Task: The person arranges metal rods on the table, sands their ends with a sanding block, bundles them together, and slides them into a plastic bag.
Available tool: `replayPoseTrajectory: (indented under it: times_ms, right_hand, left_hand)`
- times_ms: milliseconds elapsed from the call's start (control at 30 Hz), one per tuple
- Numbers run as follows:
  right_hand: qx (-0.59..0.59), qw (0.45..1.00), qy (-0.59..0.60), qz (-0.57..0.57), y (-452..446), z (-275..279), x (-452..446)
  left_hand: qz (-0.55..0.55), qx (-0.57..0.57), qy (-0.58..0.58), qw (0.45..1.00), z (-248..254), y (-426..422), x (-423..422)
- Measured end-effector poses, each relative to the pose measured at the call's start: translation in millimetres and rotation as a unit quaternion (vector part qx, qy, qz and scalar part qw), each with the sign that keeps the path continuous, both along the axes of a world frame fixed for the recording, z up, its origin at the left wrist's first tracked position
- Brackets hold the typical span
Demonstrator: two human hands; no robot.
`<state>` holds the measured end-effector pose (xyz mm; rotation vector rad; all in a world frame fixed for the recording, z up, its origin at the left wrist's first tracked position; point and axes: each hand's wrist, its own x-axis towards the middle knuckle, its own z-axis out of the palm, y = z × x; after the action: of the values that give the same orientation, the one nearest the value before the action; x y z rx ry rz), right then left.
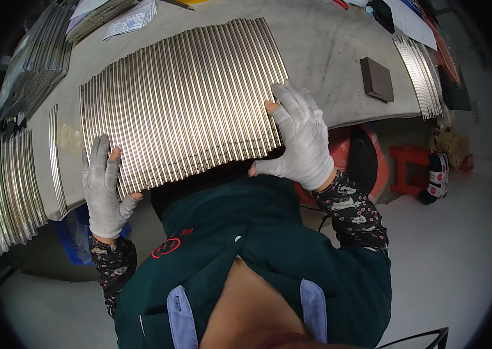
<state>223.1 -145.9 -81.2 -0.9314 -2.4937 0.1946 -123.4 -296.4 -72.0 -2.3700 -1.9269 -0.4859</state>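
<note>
A broad row of shiny slim metal rods (185, 99) lies side by side on the table, its near ends reaching the front edge close to my body. At the left end of the row, my left hand (105, 186), in a white glove with some fingertips bare, rests with stretched fingers along the outer rods and the thumb near their lower ends. My right hand (299, 138), gloved alike, touches the right side of the row; its fingers lie along the last rods and the thumb is spread toward me. Neither hand is closed round a rod.
Several loose rods (55, 157) lie left of the row. Wrapped rod bundles (13, 186) and stacked packs (39, 64) stand farther left. On the right are a dark block (377, 79) and another rod bundle (419, 75). A red stool (368, 157) is below the table edge.
</note>
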Motion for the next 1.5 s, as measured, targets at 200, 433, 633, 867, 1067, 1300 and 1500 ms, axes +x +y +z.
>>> replayPoseTrajectory:
  times_ms: [200,433,633,867,1067,1300,1500]
  right_hand:
    - [0.019,1.0,-0.01,-0.016,4,0,2]
    - [-0.034,0.999,-0.004,-0.042,13,9,42]
    - [-0.002,0.999,0.003,-0.039,14,4,39]
    - [0.014,1.0,0.012,-0.013,21,8,49]
    - [-0.011,0.999,-0.039,0.006,29,14,50]
    - [-0.068,0.984,0.143,-0.077,76,12,50]
    - [-0.091,0.97,0.119,-0.191,81,0,43]
  left_hand:
    - [0.005,-0.004,-0.007,1.0,1,1,1]
    - [0.012,-0.012,0.002,1.0,2,0,-1]
    - [0.006,-0.008,0.003,1.0,1,0,-1]
    - [-0.007,-0.05,0.017,0.999,13,4,0]
    - [-0.062,-0.133,0.085,0.986,56,37,19]
    - [-0.223,-0.132,0.005,0.966,68,129,22]
    - [-0.348,-0.117,0.118,0.923,52,191,83]
